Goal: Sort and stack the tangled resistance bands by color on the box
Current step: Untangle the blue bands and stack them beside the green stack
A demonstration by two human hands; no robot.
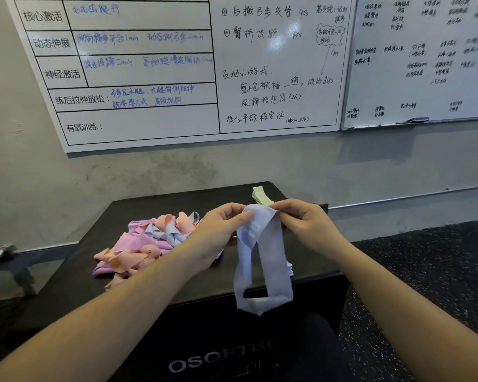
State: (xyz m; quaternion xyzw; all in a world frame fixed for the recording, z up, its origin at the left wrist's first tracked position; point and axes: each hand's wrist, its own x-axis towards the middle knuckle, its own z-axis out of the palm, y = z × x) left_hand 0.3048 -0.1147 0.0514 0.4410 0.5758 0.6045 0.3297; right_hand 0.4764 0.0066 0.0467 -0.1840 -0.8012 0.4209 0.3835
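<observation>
The person has a pale blue resistance band [262,260] held up over the front of the black soft plyo box [75,274]. The left hand [221,230] pinches the top edge of the loop on one side and the right hand [304,224] pinches it on the other, fingers curled in on the band, so it hangs down as a long open loop with its bottom dangling past the box's front edge.

On the left part of the box top sits the tangled pile of bands [146,244], a mix of pink, peach and a few pale blue ones all knotted through each other. At the far right corner there's a neat little stack of pale yellow-green bands [260,196]. Just behind the hanging loop something pale blue lies flat on the box, probably a started blue stack, but it's mostly hidden.

Two whiteboards [177,64] covered in handwriting hang on the wall behind the box.
</observation>
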